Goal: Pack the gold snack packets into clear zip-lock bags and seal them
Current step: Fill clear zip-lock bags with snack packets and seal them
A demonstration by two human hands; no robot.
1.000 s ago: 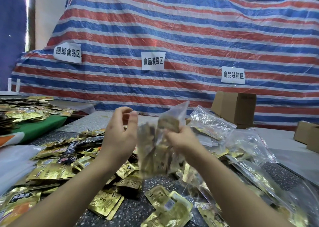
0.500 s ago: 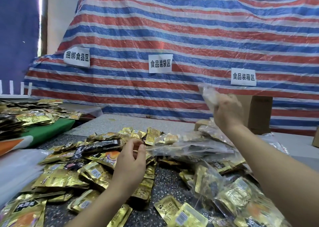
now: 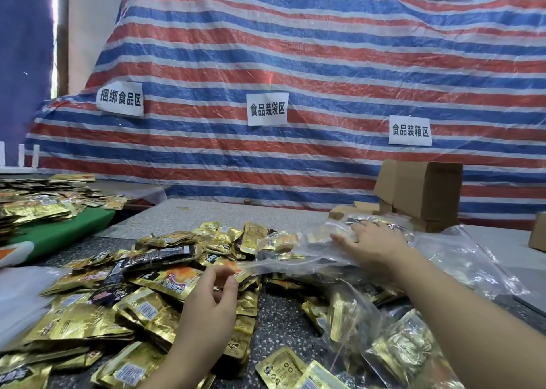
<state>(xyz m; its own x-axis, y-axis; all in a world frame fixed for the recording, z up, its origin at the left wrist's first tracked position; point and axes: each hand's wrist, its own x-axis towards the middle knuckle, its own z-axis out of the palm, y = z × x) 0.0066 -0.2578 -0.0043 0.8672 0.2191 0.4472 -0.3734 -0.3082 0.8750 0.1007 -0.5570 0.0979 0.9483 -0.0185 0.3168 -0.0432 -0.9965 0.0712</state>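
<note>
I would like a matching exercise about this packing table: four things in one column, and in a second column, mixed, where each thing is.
Things
1. left hand
2. right hand
3. cardboard boxes
4. green board

Places
A. far right of the table, against the striped tarp
B. flat on the clear bags, right of centre
C. over the loose gold packets, near centre
D. left side, under another heap of packets

Pairs: 1-C, 2-B, 3-A, 4-D

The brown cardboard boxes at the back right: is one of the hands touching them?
No, the brown cardboard boxes stand apart behind the right hand, which rests on clear plastic bags, and the left hand is over gold packets.
</note>
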